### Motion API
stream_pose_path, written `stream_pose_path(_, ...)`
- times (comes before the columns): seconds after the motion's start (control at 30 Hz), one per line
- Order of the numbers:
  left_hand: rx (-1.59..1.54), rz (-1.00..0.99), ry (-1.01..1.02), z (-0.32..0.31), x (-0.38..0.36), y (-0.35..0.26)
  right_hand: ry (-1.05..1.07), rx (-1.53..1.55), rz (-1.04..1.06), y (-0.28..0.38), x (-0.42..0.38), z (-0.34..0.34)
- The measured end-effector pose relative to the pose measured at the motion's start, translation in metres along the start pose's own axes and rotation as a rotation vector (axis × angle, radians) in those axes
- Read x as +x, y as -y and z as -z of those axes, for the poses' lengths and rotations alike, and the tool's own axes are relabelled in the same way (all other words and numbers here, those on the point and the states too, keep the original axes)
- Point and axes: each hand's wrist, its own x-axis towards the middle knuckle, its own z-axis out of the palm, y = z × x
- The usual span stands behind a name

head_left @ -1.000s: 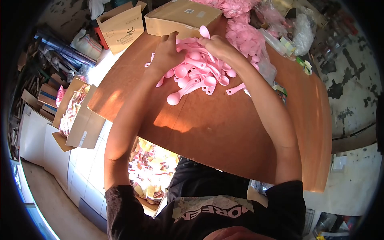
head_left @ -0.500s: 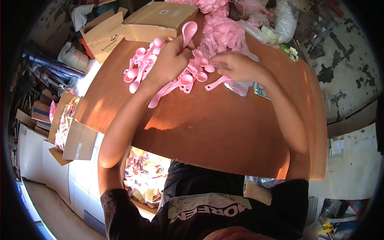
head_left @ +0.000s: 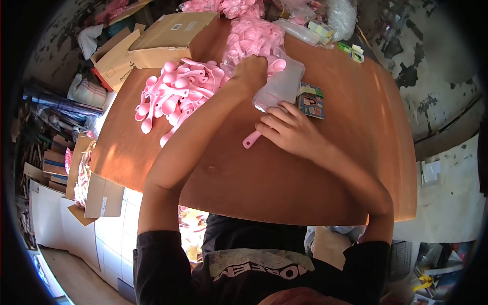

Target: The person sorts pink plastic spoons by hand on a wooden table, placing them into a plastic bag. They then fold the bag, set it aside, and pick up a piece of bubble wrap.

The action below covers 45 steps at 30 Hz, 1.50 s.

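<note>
Our left hand (head_left: pixel 252 68) seems fisted on spoons in the clear bag (head_left: pixel 282 84); our right hand (head_left: pixel 287 132), fingers spread, pins a pink spoon (head_left: pixel 251 139) below it. Tugging might tear the bag.

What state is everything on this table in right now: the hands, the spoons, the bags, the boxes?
Left hand: closed on pink spoons at the clear plastic bag.
Right hand: flat on one pink plastic spoon, fingers spread.
Pile of pink plastic spoons: loose, heaped on the brown wooden table.
Clear plastic bag: lying flat, mouth not clearly visible.
Brown cardboard box: closed, on the table's far edge.
Small printed card packet: lying flat beside the bag.
</note>
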Motion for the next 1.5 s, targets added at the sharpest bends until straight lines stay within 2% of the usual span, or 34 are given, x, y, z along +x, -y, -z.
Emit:
stream_pose_path(0.1, 0.16, 0.173, 0.167, -0.002, 0.011, -0.015, 0.005, 0.064, -0.022, 0.008, -0.023, 0.018)
stream_pose_path(0.2, 0.223, 0.238, 0.196, -0.009, 0.021, -0.018, 0.035, 0.104, -0.059, 0.01, -0.038, 0.035)
stream_pose_path(0.27, 0.222, 0.246, 0.189, -0.014, 0.025, -0.015, 0.043, 0.246, -0.185, 0.01, -0.043, 0.045)
stream_pose_path(0.4, 0.276, 0.207, 0.139, -0.002, 0.013, -0.019, 0.024, 0.382, -0.273, 0.003, -0.044, 0.052)
stream_pose_path(0.47, 0.288, 0.144, 0.204, 0.014, 0.001, -0.02, -0.07, 0.575, -0.446, 0.004, -0.043, 0.051)
stream_pose_path(0.5, 0.26, 0.108, 0.222, 0.021, -0.006, -0.017, -0.044, 0.697, -0.539, 0.005, -0.039, 0.056)
stream_pose_path(0.53, 0.265, 0.109, 0.218, 0.028, -0.013, -0.01, -0.048, 0.697, -0.534, 0.003, -0.036, 0.055)
stream_pose_path(0.6, 0.106, -0.083, 0.117, 0.042, -0.03, 0.002, -0.07, 0.832, -0.787, -0.001, -0.03, 0.052)
stream_pose_path(0.67, 0.063, -0.034, 0.146, 0.087, -0.05, -0.011, -0.097, 0.892, -0.815, -0.01, -0.017, 0.045)
stream_pose_path(0.73, -0.256, 0.282, 0.358, 0.117, -0.062, -0.007, 0.023, 0.914, -0.811, -0.018, -0.004, 0.034)
stream_pose_path(0.8, -0.486, 0.047, 0.08, 0.117, -0.077, 0.019, -0.019, 0.911, -0.779, -0.017, 0.019, 0.023)
stream_pose_path(0.87, -0.806, 0.292, 0.166, 0.137, -0.092, 0.026, -0.029, 0.786, -0.71, -0.022, 0.041, 0.008)
stream_pose_path(0.9, -0.874, 0.319, 0.123, 0.142, -0.096, 0.03, -0.123, 0.63, -0.706, -0.023, 0.056, 0.003)
stream_pose_path(0.93, -0.943, 0.346, 0.081, 0.146, -0.1, 0.034, -0.035, 0.513, -0.75, -0.03, 0.069, 0.0)
stream_pose_path(1.0, -1.133, 0.376, -0.004, 0.153, -0.106, 0.04, 0.052, 0.162, -0.627, -0.052, 0.081, -0.034)
stream_pose_path(1.03, -1.153, 0.407, -0.023, 0.155, -0.11, 0.044, 0.051, 0.166, -0.624, -0.06, 0.085, -0.054)
stream_pose_path(1.1, -1.193, 0.456, -0.049, 0.158, -0.116, 0.051, 0.281, 0.056, -0.601, -0.074, 0.099, -0.082)
stream_pose_path(1.13, -1.215, 0.478, -0.051, 0.16, -0.12, 0.052, 0.274, 0.054, -0.593, -0.078, 0.108, -0.089)
stream_pose_path(1.2, -1.221, 0.499, -0.048, 0.16, -0.128, 0.055, 0.474, 0.177, -0.716, -0.079, 0.125, -0.103)
stream_pose_path(1.37, -1.238, 0.492, -0.043, 0.166, -0.138, 0.056, 0.553, 0.257, -0.855, -0.086, 0.14, -0.125)
stream_pose_path(1.5, -1.207, 0.548, -0.027, 0.165, -0.142, 0.066, 0.58, 0.283, -0.886, -0.096, 0.136, -0.133)
